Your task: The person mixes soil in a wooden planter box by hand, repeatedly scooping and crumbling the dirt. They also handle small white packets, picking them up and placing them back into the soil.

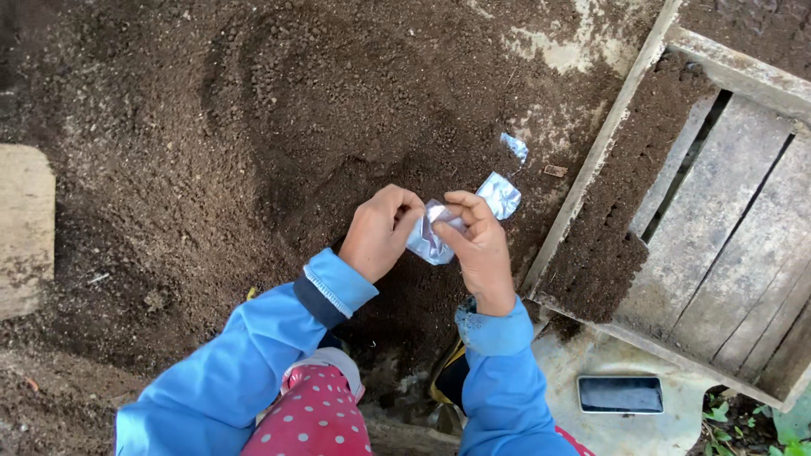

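Note:
Over a heap of dark soil [211,152], my left hand [380,232] and my right hand [480,249] together pinch a small crinkled silver foil packet [431,241]. Both hands grip its top edge with thumb and fingers. I wear blue sleeves. Just right of my hands a torn silver foil piece [500,194] lies on the soil, with a smaller scrap [514,146] above it.
A wooden slatted crate [718,245] lies at the right with soil along its left side. A dark phone [620,394] rests on pale ground below it. A wooden block [25,228] sits at the left edge. Green leaves [726,418] show at bottom right.

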